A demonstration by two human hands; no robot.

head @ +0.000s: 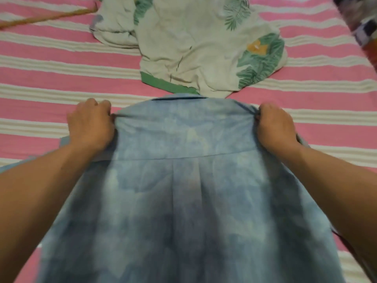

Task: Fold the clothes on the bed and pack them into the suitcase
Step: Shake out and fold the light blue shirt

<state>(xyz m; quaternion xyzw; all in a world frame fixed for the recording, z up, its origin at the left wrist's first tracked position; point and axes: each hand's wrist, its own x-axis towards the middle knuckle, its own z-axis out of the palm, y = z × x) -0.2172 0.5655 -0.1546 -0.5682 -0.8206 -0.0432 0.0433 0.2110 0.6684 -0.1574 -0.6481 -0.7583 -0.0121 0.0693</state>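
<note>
A light blue, faded collared shirt [183, 180] lies back side up on the bed, its collar pointing away from me. My left hand [91, 123] grips the shirt's left shoulder with curled fingers. My right hand [275, 127] grips the right shoulder the same way. The cloth between the two hands is pulled fairly taut. Beyond the collar lies a crumpled cream shirt with green leaf print [195, 43]. No suitcase is in view.
The bed is covered by a pink and cream striped sheet [51, 78]. A yellowish strap or cord [47, 17] lies at the far left. A dark patterned cloth [361, 23] shows at the top right corner.
</note>
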